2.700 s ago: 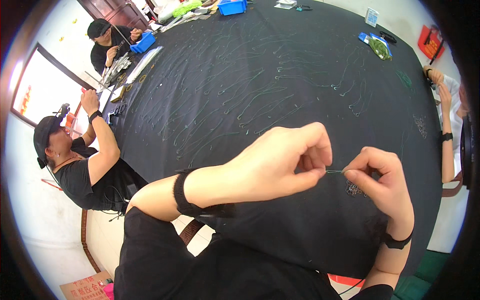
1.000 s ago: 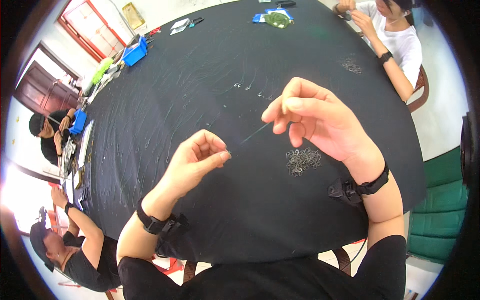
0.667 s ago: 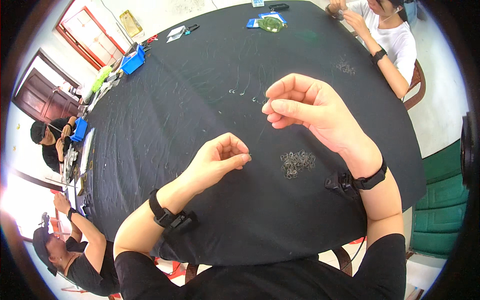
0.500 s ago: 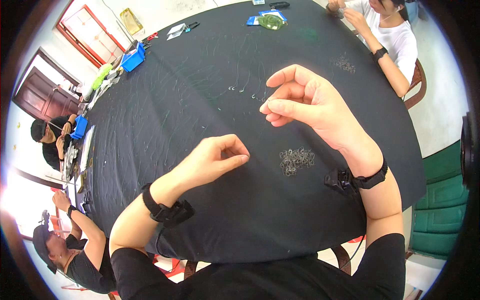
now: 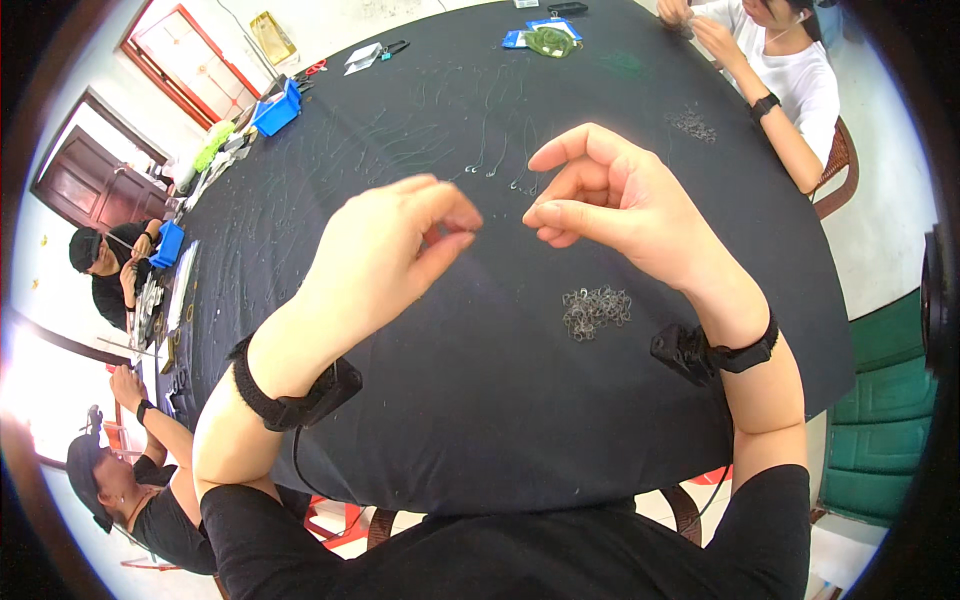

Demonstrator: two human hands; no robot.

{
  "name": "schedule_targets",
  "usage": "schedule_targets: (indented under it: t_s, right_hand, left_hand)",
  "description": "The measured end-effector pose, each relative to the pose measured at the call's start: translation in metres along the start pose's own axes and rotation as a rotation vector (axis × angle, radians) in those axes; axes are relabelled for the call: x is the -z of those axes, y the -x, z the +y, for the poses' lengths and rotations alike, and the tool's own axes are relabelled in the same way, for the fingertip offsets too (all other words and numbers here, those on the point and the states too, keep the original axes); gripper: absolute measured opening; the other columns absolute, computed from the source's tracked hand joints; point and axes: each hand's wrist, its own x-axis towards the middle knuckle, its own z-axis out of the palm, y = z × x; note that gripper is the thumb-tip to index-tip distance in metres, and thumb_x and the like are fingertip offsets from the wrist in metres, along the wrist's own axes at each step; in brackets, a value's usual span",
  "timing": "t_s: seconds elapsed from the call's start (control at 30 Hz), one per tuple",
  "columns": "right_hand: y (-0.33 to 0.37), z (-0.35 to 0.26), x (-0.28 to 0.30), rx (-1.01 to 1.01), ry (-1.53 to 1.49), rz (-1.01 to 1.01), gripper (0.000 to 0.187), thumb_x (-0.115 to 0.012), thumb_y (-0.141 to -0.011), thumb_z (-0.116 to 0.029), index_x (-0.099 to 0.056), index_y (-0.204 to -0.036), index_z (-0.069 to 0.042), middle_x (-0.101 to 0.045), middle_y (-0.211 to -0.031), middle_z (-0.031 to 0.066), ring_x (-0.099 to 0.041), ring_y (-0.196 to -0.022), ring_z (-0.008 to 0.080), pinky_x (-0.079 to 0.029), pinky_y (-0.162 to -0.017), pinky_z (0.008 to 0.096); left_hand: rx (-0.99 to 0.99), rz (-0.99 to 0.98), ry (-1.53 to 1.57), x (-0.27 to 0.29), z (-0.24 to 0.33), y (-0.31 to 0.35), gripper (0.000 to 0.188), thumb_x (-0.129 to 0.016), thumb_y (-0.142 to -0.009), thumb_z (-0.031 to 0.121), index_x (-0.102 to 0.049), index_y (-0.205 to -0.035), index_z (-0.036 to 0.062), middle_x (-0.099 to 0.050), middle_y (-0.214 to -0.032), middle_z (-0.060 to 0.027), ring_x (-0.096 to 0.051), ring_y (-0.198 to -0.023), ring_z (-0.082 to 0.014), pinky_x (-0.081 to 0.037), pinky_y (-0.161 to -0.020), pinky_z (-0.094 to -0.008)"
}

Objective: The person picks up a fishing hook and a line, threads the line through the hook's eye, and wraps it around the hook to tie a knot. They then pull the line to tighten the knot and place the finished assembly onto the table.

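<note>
My left hand (image 5: 390, 255) hovers above the black cloth, its thumb and fingertips drawn together in a pinch and slightly blurred. To its right my right hand (image 5: 620, 205) is raised, thumb tip against the middle fingers and index finger arched above. Whatever either pinch holds, if anything, is too fine to make out. Below my right hand lies a loose pile of small metal fish hooks (image 5: 597, 312). Beyond my hands, several hooks tied to thin green lines (image 5: 491, 173) are laid out on the cloth.
The black-covered table (image 5: 480, 420) spreads wide. At its far side are a second hook pile (image 5: 692, 124), a green line bundle (image 5: 550, 41) on blue packets, and red scissors (image 5: 316, 67). A blue bin (image 5: 276, 108) stands far left. Other people sit left and far right.
My left hand has moved up and away from me, rising beside my right hand, its fingers still pinched. My right hand has barely shifted. The view has tilted slightly.
</note>
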Motion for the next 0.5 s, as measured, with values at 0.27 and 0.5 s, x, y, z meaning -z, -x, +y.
schedule_targets:
  t_s: [0.27,0.5]
  right_hand:
    - [0.001,0.008,-0.006,0.021,-0.024,-0.105,0.037,-0.071,-0.096,-0.011,-0.054,-0.125,0.003,-0.073,-0.093,0.0089,-0.069,-0.087,0.0116,-0.057,-0.079,0.0259]
    - [0.002,0.013,-0.010,0.025,0.009,-0.157,0.039,-0.073,-0.096,-0.013,-0.054,-0.126,0.003,-0.073,-0.095,0.0092,-0.069,-0.088,0.0122,-0.057,-0.081,0.0268]
  left_hand:
    - [-0.036,0.055,0.190,0.009,0.020,-0.012,0.017,-0.075,-0.086,0.008,-0.071,-0.102,0.0021,-0.068,-0.088,-0.0058,-0.065,-0.075,-0.0142,-0.051,-0.066,-0.0273]
    - [-0.064,0.047,0.103,0.007,0.022,-0.005,0.009,-0.074,-0.086,0.005,-0.069,-0.092,0.0010,-0.066,-0.084,-0.0073,-0.065,-0.070,-0.0167,-0.051,-0.063,-0.0290]
